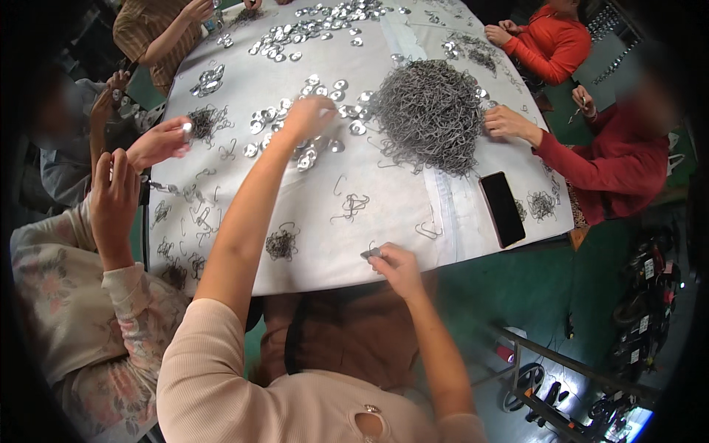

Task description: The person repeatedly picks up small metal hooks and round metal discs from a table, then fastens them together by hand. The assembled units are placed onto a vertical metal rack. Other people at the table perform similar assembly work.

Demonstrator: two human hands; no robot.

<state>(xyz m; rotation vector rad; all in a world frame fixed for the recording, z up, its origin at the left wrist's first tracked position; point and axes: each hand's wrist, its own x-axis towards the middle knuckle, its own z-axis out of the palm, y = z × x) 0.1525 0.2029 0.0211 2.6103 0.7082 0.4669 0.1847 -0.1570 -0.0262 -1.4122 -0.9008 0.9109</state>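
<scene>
My left arm stretches far over the white-covered table [317, 214]. At its end, my left hand [309, 118] hovers over a scattered group of shiny silver discs [305, 159]. Its fingers are smeared by motion, so whether they hold a disc cannot be told. Close to the near edge, my right hand [399, 270] is closed in a pinch on a small grey metal piece [371, 253], with a thin wire end seeming to stick up from it. Loose bent wire hooks [353, 207] lie between my arms, and a small heap of hooks [281, 242] sits beside my left forearm.
A big mound of wire hooks [430, 111] stands right of the discs. A black phone [502, 210] lies near the right edge. More discs [284, 37] spread across the far side. Several co-workers sit around; one's hand [509, 123] touches the mound, another's hand [162, 142] is at left.
</scene>
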